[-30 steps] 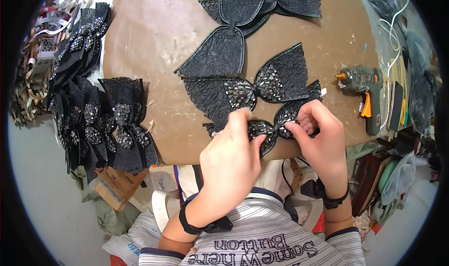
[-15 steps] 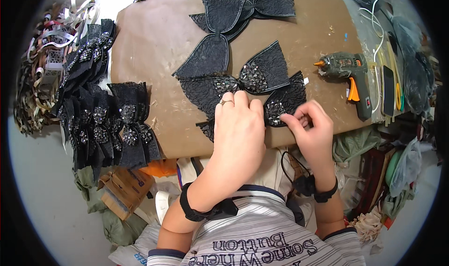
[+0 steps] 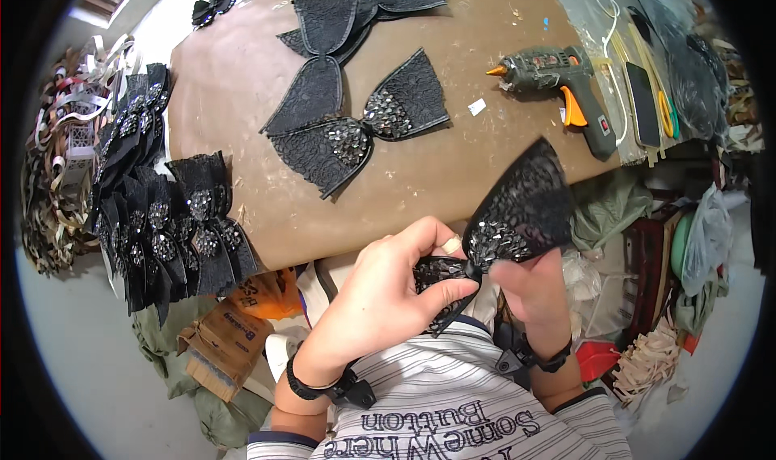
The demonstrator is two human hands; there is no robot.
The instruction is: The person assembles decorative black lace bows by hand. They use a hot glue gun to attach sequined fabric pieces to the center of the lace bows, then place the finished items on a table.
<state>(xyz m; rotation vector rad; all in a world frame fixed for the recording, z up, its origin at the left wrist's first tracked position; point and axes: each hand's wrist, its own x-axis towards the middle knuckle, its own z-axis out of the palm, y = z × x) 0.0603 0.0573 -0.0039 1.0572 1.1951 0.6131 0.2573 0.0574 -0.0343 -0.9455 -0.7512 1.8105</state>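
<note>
A black lace bow (image 3: 517,209) with clusters of dark faceted beads is held between my hands, off the table's near edge. My left hand (image 3: 388,282) pinches it by the knot and the left wing, thumb in front. My right hand (image 3: 533,286) supports the right wing from behind, its thumb near the knot and slightly blurred; its other fingers are hidden by the lace. On the table, a second beaded bow (image 3: 360,128) lies just beyond my hands. Plain black lace bows (image 3: 327,23) lie farther off, overlapping it.
A grey glue gun (image 3: 558,76) with orange trigger lies at the right of the brown table (image 3: 242,64). A phone (image 3: 643,104) and glue sticks are beyond it. Stacked beaded bows (image 3: 202,225) stand along the left edge. A cardboard box (image 3: 222,339) is below.
Both hands have lifted a beaded bow from the table's near edge and brought it toward my body. The other beaded bow remains on the table. The view has shifted.
</note>
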